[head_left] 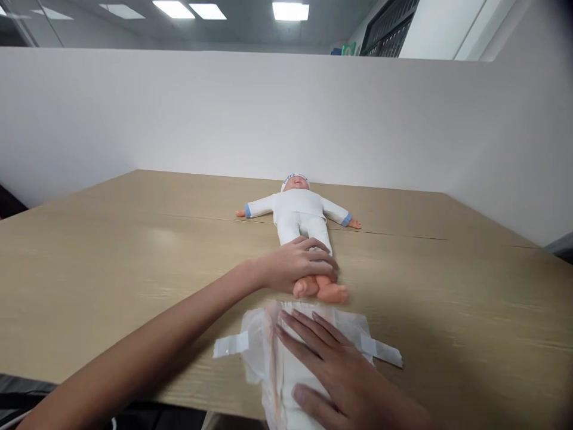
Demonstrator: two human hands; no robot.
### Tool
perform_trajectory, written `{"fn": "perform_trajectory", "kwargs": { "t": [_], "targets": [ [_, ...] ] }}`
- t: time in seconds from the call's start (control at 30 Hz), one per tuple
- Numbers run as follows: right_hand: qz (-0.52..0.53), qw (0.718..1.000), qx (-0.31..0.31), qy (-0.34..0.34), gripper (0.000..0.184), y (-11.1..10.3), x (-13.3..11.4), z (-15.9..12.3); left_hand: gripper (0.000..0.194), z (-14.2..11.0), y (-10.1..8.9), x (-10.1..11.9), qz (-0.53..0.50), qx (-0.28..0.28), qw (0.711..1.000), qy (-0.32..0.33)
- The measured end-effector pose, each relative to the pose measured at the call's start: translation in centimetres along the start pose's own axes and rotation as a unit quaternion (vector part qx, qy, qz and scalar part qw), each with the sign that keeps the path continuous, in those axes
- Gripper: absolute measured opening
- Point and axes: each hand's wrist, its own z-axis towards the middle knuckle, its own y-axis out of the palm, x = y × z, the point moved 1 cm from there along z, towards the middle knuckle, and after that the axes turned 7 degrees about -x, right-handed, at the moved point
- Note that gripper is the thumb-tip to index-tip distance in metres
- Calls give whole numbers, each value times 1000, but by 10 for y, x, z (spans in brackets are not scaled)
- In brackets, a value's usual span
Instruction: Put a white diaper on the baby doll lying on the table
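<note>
A baby doll point(298, 203) in a white outfit with blue cuffs and a white cap lies on its back, arms spread, feet toward me. My left hand point(301, 263) is wrapped over the doll's lower legs, just above its bare feet. Nearer to me, an unfolded white diaper point(286, 376) lies at the table's front edge, its two side tabs stretched out left and right. Flat on the diaper rests my right hand point(329, 364), fingers stretched out and slightly apart. The diaper's near end runs out of view.
The wood-grain table point(134, 251) carries the doll and diaper, with a thin seam across it behind the doll's legs. A white partition point(224, 113) rises along the back and right side. Dark items and a cable point(18, 418) show below the front left edge.
</note>
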Motion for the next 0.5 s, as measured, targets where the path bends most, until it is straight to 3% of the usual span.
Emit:
{"fn": "perform_trajectory", "kwargs": {
  "t": [0.1,0.17,0.27,0.5],
  "targets": [
    [-7,1000,20,-6,72,-12,19,13,33,9,-34,-7,-118,52,992,-1],
    [-18,999,47,-10,71,-21,37,27,28,13,-60,-14,-181,72,980,-34],
    [-47,995,82,-27,69,-36,71,59,35,16,-89,-28,-243,91,961,-95],
    [-102,977,181,-38,58,-92,142,136,34,5,-112,-47,-268,168,942,-116]
  ]
}}
